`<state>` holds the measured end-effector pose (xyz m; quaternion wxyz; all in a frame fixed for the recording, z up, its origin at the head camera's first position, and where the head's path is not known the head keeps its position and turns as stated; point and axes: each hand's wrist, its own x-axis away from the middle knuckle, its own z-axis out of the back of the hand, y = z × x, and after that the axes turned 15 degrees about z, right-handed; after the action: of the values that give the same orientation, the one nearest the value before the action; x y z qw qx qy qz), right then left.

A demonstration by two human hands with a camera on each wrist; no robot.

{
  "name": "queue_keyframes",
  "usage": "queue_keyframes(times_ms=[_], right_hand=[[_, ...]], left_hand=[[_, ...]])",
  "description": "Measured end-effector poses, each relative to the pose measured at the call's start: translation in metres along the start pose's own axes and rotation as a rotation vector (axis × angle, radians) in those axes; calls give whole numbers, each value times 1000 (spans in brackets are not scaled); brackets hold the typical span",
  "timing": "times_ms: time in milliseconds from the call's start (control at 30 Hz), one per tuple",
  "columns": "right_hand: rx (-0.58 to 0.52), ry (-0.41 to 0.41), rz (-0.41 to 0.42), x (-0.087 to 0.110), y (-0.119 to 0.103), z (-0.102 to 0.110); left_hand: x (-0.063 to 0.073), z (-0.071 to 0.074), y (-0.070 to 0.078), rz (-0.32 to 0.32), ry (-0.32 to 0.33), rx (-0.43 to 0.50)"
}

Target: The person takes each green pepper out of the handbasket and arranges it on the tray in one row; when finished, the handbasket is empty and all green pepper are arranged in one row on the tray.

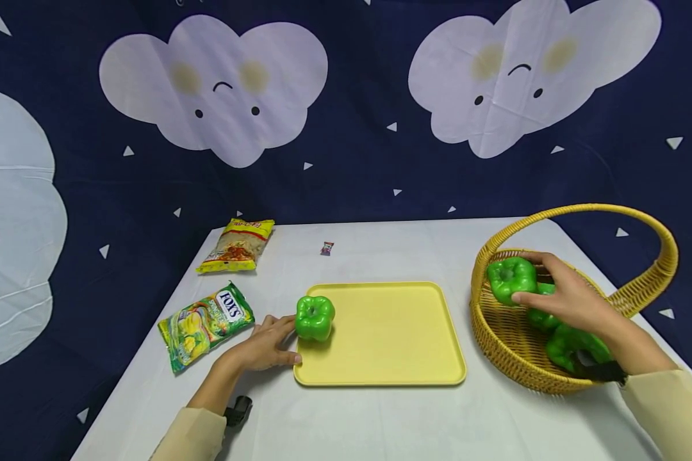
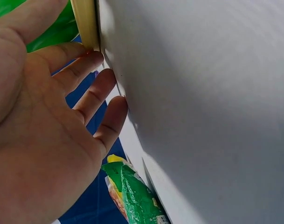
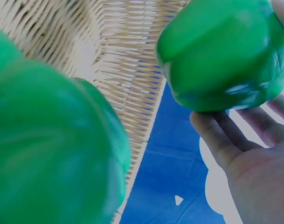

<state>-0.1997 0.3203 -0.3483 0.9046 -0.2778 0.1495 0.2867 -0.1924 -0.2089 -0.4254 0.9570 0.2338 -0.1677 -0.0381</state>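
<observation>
My right hand grips a green bell pepper above the wicker basket, thumb on one side and fingers on the other. More green bell peppers lie inside that basket, partly covered by the hand and forearm. On the left end of the yellow tray sits another green bell pepper. Beside it my left hand rests at the tray's left edge, its fingers loosely extended and holding nothing. In the left wrist view the fingertips touch or nearly touch the tray's rim.
A green FOX'S candy bag lies left of the left hand. Behind it is a yellow snack packet. One small wrapped candy lies beyond the tray. The basket's tall handle arches over the right arm's side.
</observation>
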Motion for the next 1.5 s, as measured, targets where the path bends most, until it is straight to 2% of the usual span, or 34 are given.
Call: queue_keyframes(times_ms=[333,667,900,1367,1500], right_hand=[[1,89,84,6,-16,8],[-9,124,88,9,-37,9],[2,153,185,4,-54,3],[-124,101,289,-5,-79,-25],[-117,83,306,-8,-83,-33]], left_hand=[[-1,1,1,3,-1,-10],[-1,-1,-1,-4,0,-7],[-1,-1,-1,6,-2,-14],[-1,0,0,-4,-10,-15],[-2,0,-1,1,-12,-15]])
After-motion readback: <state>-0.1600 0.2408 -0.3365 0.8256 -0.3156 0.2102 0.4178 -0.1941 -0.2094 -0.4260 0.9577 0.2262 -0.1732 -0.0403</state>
